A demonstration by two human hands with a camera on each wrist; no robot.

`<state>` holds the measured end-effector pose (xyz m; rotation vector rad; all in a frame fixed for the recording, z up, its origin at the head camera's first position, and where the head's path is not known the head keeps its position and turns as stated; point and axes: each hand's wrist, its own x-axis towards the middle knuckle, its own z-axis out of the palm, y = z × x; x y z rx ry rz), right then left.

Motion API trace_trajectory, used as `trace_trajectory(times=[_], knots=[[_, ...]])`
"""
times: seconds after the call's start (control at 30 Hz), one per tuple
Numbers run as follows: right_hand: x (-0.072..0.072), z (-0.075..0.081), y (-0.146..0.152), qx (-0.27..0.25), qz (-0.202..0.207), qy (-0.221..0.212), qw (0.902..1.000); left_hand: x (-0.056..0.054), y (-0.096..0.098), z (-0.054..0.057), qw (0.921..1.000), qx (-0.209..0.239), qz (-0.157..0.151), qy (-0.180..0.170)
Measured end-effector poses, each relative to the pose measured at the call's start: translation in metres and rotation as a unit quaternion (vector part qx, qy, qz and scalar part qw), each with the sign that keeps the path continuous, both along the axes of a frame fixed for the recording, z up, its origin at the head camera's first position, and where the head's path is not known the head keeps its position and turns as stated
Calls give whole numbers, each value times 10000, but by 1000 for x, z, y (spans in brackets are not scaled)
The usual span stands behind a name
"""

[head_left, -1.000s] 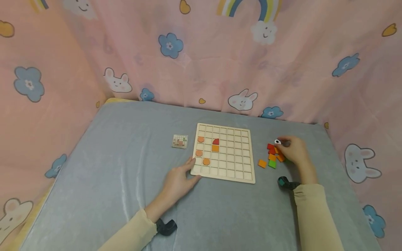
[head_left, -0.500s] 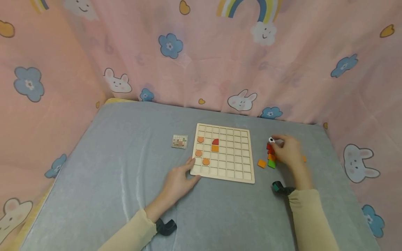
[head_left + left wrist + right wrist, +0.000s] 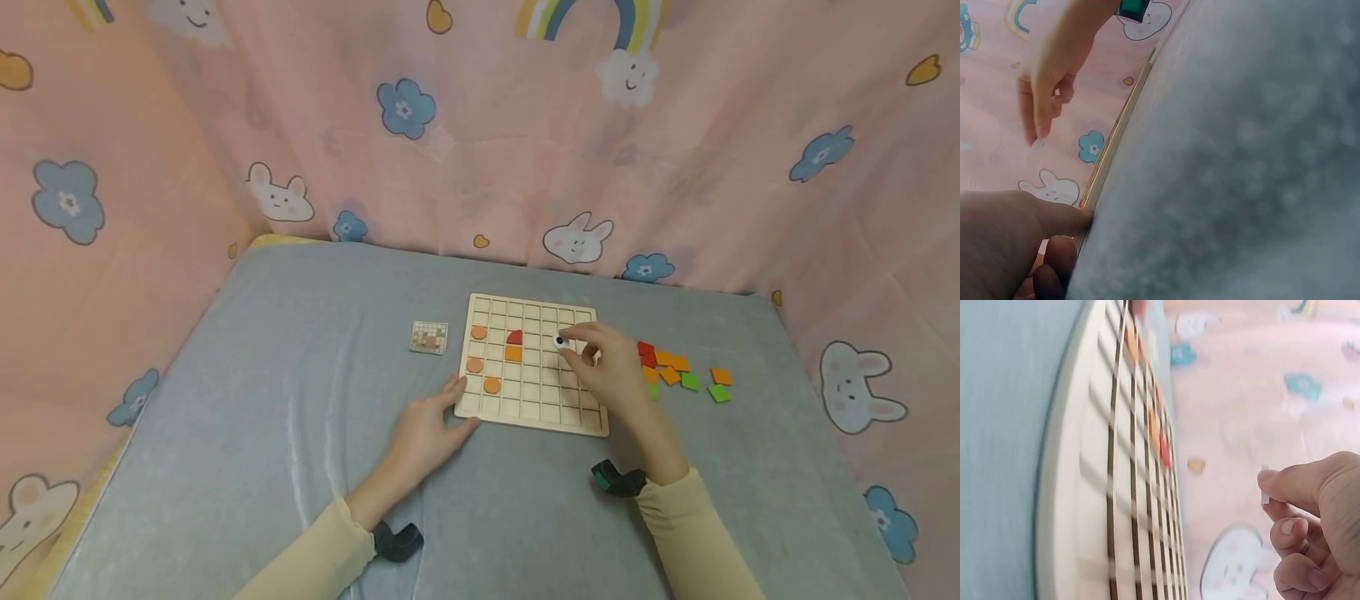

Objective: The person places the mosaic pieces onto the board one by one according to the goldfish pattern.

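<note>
A white tile with a black dot, like an eye [image 3: 559,341], is pinched between the thumb and forefinger of my right hand [image 3: 613,371], over the right half of the wooden grid board [image 3: 531,412]. In the right wrist view the tile [image 3: 1265,484] appears edge-on, apart from the board. My left hand [image 3: 422,433] holds the board's near left corner, thumb along the front edge and fingers at the left side. On the board lie several orange round-edged pieces [image 3: 492,385], a red quarter-round piece [image 3: 514,337] and an orange square [image 3: 513,354] touching it.
Right of the board, partly behind my right hand, lie loose red tiles [image 3: 646,348], orange tiles [image 3: 720,376] and green tiles [image 3: 719,393]. A small pattern card [image 3: 429,337] lies left of the board. A pink patterned curtain [image 3: 480,167] hangs behind the grey cloth-covered table [image 3: 495,517].
My right hand has carried the eye tile leftward from the loose tiles to above the board, uncovering more orange and green tiles. My left hand has stayed at the corner.
</note>
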<state>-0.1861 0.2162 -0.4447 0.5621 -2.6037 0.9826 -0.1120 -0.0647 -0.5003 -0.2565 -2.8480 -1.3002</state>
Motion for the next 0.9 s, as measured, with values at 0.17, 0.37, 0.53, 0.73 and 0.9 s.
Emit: trace_trajectory(times=[0.17,0.37,0.53,0.73,0.9], knots=[[11,-5,-25,26,399,-162,9991,-1,1,0,10000,-17,-16,5],[14,-24,-40,318,581,-794,9946,-2,1,2,10000,-16,-36,18],[11,-34,-46,582,593,-812,9932,-2,0,1,10000,13,-32,20],[7,-35,-49,814,661,-863,9907,-2,0,0,10000,15,-2,41],[7,-34,-50,803,616,-1073,9891,-2,-1,0,10000,-25,-12,25]])
